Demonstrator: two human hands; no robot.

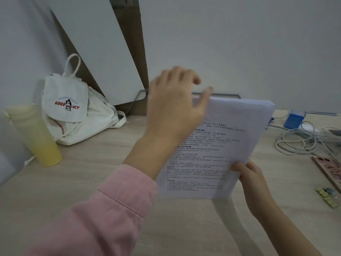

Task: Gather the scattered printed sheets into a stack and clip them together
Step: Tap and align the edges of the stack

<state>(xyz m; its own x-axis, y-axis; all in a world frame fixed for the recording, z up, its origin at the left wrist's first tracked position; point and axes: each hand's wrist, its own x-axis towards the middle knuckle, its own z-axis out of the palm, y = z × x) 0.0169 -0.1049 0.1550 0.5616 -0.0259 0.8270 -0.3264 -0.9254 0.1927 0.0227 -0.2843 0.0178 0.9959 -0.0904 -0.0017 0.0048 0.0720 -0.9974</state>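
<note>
One stack of printed sheets (217,148), gathered already and held tilted above the worktop (92,172). Pinched at its near right corner by the right hand (252,180); left hand (175,106) open, fingers spread at the far left edge, blurred. No loose sheets seen on the worktop. Clipping judged still to do; small clips (327,197) lying near the right edge. Far left, a cloth bag (73,111), contents hidden, beside a yellow cup (35,133), contents not discernible.
</note>
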